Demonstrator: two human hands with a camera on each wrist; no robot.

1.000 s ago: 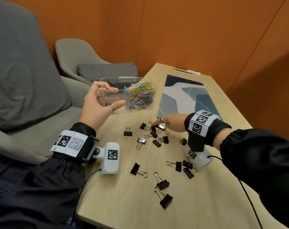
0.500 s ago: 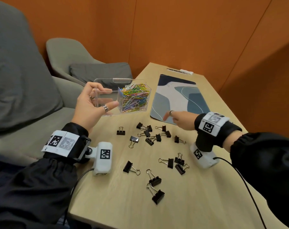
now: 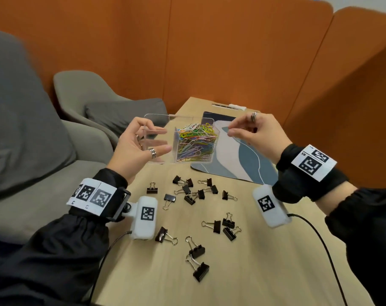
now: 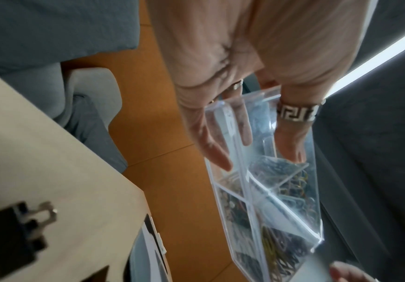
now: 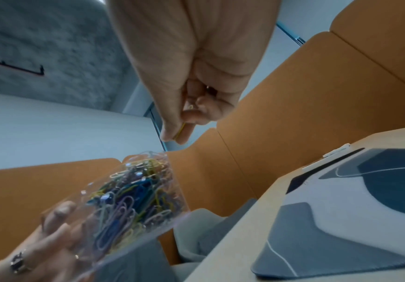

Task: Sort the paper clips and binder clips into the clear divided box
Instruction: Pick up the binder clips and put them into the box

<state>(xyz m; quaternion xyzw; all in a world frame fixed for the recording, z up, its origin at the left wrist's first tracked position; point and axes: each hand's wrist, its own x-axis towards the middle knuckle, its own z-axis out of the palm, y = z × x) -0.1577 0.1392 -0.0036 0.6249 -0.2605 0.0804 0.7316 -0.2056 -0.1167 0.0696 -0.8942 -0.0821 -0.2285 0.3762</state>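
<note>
- Lifting the clear divided box (image 3: pixel 187 140) off the table (image 3: pixel 265 261) at its far left corner puts its open top level with your other hand, so the drop is short.
- Your left hand (image 3: pixel 134 151) clamps the empty compartment's walls, fingers curled round them; that leaves the full side, heaped with coloured paper clips (image 3: pixel 196 142), unobstructed.
- Black binder clips (image 3: pixel 198 193) lie scattered mid-table, not yet sorted.
- Your right hand (image 3: pixel 251 131) pinches a yellow paper clip (image 5: pixel 179 131) between thumb and forefinger, just beside the box's right rim, likely to release it there.
</note>
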